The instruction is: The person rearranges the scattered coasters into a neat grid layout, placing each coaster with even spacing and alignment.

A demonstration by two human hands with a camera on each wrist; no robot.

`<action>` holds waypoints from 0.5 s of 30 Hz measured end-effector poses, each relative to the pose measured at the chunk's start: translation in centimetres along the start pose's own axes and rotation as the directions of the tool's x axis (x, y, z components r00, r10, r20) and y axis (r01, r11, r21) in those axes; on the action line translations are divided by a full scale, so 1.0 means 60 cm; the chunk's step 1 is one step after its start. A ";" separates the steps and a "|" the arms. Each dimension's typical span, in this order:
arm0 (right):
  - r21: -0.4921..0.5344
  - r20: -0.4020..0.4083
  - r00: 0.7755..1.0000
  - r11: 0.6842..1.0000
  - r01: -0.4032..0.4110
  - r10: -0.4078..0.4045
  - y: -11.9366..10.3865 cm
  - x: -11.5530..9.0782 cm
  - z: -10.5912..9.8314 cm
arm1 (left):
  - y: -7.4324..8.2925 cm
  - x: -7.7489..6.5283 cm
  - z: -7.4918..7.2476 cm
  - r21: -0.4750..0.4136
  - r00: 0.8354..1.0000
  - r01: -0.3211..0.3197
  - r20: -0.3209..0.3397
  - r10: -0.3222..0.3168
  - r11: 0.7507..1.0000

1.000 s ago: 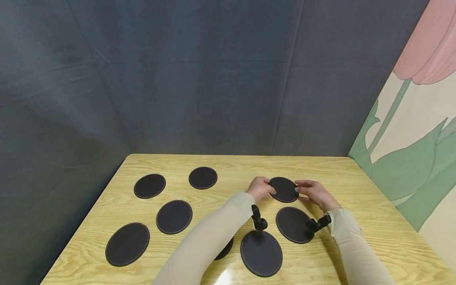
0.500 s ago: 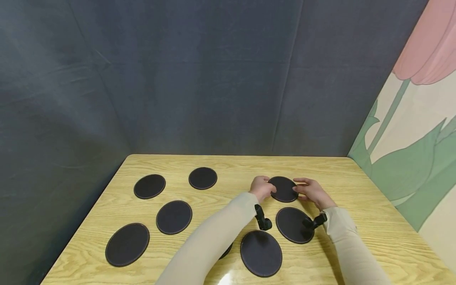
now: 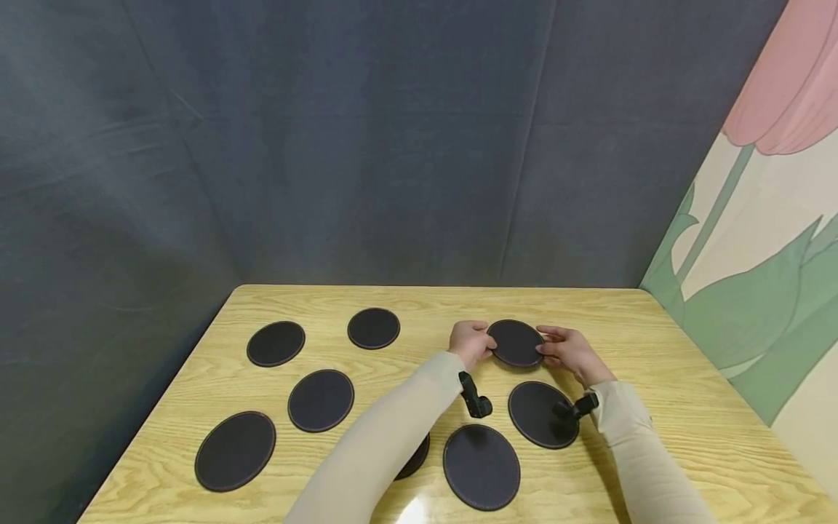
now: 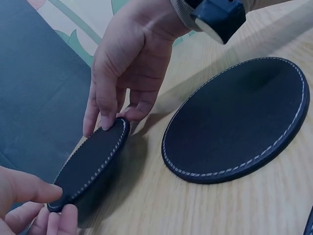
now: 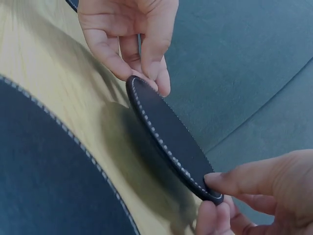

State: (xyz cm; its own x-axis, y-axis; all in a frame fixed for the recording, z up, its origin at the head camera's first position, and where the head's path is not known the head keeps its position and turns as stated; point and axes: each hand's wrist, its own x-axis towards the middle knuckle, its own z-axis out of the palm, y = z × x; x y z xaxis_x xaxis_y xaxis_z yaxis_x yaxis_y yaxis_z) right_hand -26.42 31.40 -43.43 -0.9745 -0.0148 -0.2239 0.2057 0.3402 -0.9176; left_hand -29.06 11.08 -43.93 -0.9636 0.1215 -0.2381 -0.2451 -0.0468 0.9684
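A round black coaster [image 3: 516,343] with light stitching round its rim is held level between both hands near the far side of the table. My left hand [image 3: 470,343] pinches its left edge, thumb on top and fingers beneath. At the opposite edge, my right hand [image 3: 573,355] pinches it the same way. In the right wrist view the coaster [image 5: 168,134] is raised, with its shadow on the wood below. Another stitched coaster [image 4: 237,120] lies flat just nearer the body, partly under the right wrist's camera in the head view.
More black coasters lie flat on the wooden table [image 3: 687,349], such as a far-left coaster [image 3: 276,343] and a near coaster [image 3: 481,466]. One coaster [image 3: 415,458] is partly hidden by the left sleeve. A dark curtain [image 3: 393,145] hangs behind; a painted wall [image 3: 753,291] borders the right.
The coaster between the hands has come up off the table and shifted slightly left and away. Both hands moved slightly left with it; the right fingers have closed on its edge.
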 end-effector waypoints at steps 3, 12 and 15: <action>0.006 0.003 1.000 1.000 0.007 -0.007 -0.003 0.000 0.003 | 0.005 0.002 -0.004 -0.010 1.000 -0.007 -0.004 0.007 1.000; 0.084 0.036 0.999 0.996 0.017 -0.020 -0.014 -0.001 0.011 | 0.014 0.007 -0.028 0.005 1.000 -0.010 0.015 0.010 1.000; 0.116 0.046 0.999 0.993 0.020 -0.026 -0.022 -0.002 0.014 | 0.022 0.008 -0.039 0.001 0.999 -0.019 0.028 0.019 1.000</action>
State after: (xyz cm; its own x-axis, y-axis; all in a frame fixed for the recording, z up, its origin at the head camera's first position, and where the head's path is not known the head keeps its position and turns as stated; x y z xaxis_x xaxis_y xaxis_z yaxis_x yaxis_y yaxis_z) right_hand -26.52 30.14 -42.47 -0.9743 -0.0664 -0.2152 0.1951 0.2288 -0.9537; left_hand -30.08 8.78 -42.97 -0.9646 0.1488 -0.2178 -0.2270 -0.0479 0.9727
